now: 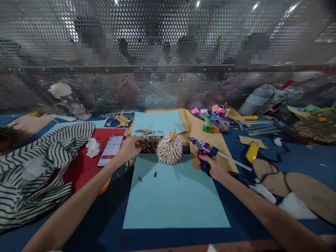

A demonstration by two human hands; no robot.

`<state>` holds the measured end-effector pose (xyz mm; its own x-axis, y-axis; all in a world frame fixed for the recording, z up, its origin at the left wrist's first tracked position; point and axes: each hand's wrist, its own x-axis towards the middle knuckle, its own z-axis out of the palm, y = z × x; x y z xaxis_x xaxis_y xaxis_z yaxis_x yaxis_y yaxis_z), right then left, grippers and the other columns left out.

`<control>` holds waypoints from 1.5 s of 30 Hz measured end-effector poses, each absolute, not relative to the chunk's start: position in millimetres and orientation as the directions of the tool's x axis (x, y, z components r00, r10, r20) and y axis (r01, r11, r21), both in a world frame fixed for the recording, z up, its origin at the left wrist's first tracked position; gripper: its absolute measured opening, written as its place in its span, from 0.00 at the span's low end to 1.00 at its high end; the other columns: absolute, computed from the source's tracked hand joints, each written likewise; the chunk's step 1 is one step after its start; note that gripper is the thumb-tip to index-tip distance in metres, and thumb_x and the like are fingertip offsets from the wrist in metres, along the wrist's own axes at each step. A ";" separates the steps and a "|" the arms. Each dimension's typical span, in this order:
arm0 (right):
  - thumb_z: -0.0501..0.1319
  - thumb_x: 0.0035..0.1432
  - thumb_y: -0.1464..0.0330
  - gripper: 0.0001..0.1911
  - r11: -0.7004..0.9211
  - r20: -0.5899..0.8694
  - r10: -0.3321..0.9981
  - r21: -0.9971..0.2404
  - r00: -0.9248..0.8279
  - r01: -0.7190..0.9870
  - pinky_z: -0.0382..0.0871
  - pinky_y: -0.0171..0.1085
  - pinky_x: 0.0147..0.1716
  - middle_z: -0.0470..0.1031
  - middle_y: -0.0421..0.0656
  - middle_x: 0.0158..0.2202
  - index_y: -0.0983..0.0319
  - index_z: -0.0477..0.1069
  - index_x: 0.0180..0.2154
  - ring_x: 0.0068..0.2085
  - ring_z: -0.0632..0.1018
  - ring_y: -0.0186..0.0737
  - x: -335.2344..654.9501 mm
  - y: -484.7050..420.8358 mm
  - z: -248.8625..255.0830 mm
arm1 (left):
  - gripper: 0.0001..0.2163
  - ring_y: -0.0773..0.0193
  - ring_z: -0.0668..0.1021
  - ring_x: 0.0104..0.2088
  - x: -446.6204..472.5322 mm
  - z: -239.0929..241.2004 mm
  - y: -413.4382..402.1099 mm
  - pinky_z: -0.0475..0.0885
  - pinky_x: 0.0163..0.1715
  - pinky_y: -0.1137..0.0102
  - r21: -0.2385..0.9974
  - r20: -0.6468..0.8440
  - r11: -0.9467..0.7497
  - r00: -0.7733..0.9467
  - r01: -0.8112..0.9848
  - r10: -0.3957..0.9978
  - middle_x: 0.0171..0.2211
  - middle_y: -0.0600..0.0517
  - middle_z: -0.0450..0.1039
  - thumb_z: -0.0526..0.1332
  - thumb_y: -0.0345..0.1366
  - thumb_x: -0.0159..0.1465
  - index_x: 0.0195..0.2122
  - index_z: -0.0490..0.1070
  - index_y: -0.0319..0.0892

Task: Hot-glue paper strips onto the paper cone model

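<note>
My right hand (211, 164) is wrapped round the grip of a blue hot glue gun (208, 149), whose nozzle points left and whose clear glue stick juts out behind. My left hand (131, 148) is at the edge of a pile of dark striped seed shells (151, 144), fingertips curled together; anything between them is hidden. Between the hands a rounded figure (170, 148), covered in overlapping pale seed shells with a pointed tan tip, stands at the far edge of a light blue sheet (174, 196). Two dark seed shells (140, 179) lie loose on that sheet.
A phone (112, 149) lies on red paper left of the pile, beside striped cloth (52, 168). Small colourful packets (215, 120) lie behind the glue gun. Bottles (256, 99), a yellow cutter (252, 152) and round brown boards (309, 189) are on the right. A perforated metal screen (157, 84) stands behind.
</note>
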<state>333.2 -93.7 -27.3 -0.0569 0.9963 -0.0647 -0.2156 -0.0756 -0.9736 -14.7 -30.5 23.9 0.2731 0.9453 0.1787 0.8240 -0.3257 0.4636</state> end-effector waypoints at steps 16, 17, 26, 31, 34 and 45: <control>0.62 0.47 0.66 0.07 -0.065 -0.056 0.997 -0.977 -0.050 -0.205 0.58 0.34 0.20 0.68 0.37 0.21 0.61 0.70 0.30 0.22 0.67 0.33 332.0 -94.5 -26.0 | 0.09 0.56 0.77 0.33 -12.2 15.2 -28.9 0.70 0.35 0.67 0.548 0.209 -0.302 0.222 0.780 0.952 0.31 0.47 0.78 0.57 0.35 0.53 0.32 0.75 0.42; 0.62 0.47 0.66 0.07 -0.066 -0.058 0.997 -0.977 -0.046 -0.203 0.58 0.34 0.20 0.67 0.37 0.21 0.61 0.70 0.30 0.22 0.67 0.33 332.1 -94.8 -26.3 | 0.09 0.57 0.77 0.33 -12.5 15.0 -28.0 0.71 0.34 0.67 0.574 0.215 -0.300 0.213 0.762 0.953 0.31 0.48 0.78 0.57 0.36 0.54 0.32 0.75 0.42; 0.64 0.45 0.62 0.10 -0.067 -0.059 0.998 -0.961 -0.039 -0.269 0.52 0.33 0.16 0.66 0.36 0.21 0.60 0.67 0.29 0.16 0.61 0.28 327.3 -102.0 -20.2 | 0.12 0.64 0.75 0.23 -3.3 16.9 -27.9 0.71 0.26 0.71 0.893 0.171 -0.242 0.212 0.378 0.962 0.23 0.52 0.72 0.60 0.42 0.55 0.35 0.72 0.39; 0.63 0.49 0.57 0.13 -0.086 -0.059 0.991 -0.967 -0.118 -0.240 0.52 0.33 0.16 0.59 0.33 0.15 0.59 0.66 0.31 0.15 0.58 0.29 325.6 -110.3 -17.7 | 0.12 0.67 0.72 0.24 5.0 19.2 -35.2 0.67 0.24 0.74 0.884 0.216 -0.268 0.172 0.382 0.961 0.24 0.52 0.71 0.61 0.43 0.55 0.33 0.71 0.39; 0.62 0.52 0.55 0.15 -0.057 -0.025 0.991 -0.970 -0.134 -0.238 0.52 0.34 0.17 0.57 0.32 0.14 0.59 0.65 0.32 0.16 0.56 0.29 323.5 -116.0 -16.7 | 0.10 0.67 0.72 0.24 13.0 22.0 -45.0 0.66 0.24 0.74 0.833 0.249 -0.266 0.099 0.486 0.963 0.24 0.52 0.72 0.59 0.42 0.58 0.33 0.71 0.40; 0.58 0.59 0.56 0.15 0.035 0.047 0.982 -0.997 -0.186 -0.065 0.55 0.36 0.21 0.57 0.33 0.15 0.59 0.64 0.28 0.18 0.60 0.31 317.7 -135.4 -13.6 | 0.09 0.69 0.73 0.22 52.1 19.3 -92.3 0.68 0.24 0.75 0.910 0.252 -0.277 0.117 0.310 0.960 0.23 0.54 0.71 0.58 0.41 0.62 0.35 0.70 0.41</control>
